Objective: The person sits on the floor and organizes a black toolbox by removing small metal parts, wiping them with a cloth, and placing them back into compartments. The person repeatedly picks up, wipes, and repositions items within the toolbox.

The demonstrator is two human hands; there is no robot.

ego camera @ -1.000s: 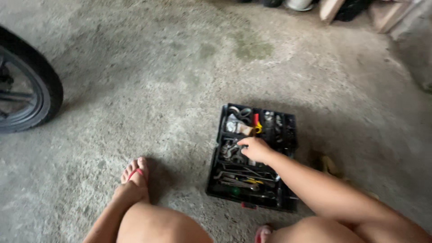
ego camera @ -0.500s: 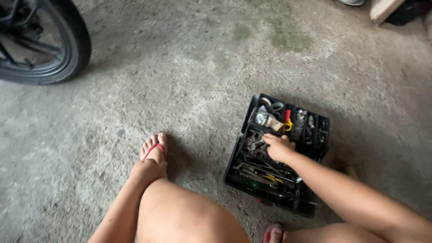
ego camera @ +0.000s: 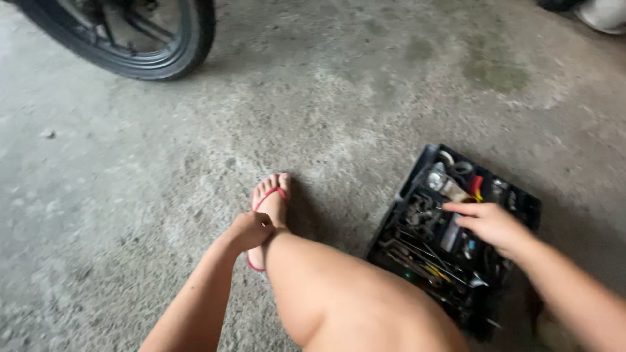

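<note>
A black toolbox (ego camera: pixel 405 189) lies open on the concrete floor at the right, its compartments full of metal wrenches, small parts and a red-and-yellow tool (ego camera: pixel 476 186). My right hand (ego camera: pixel 490 225) hovers just above the box's middle, index finger and thumb stretched toward the left, with nothing visible in it. Curled into a loose fist, my left hand (ego camera: pixel 251 229) rests against my left ankle, just behind my foot in a red flip-flop (ego camera: pixel 270 195). My bare left knee fills the lower middle and hides the box's near corner.
A black motorcycle wheel (ego camera: pixel 199 32) stands at the top left, its tyre on the floor. A white object (ego camera: pixel 603 13) sits at the top right corner. Rough grey concrete with a greenish stain (ego camera: pixel 495 72) stretches between wheel and toolbox.
The view has swung left, so the wheel came nearer the middle and the toolbox slid right. My right hand lifted out of the tool compartment. My left hand came into view at my ankle.
</note>
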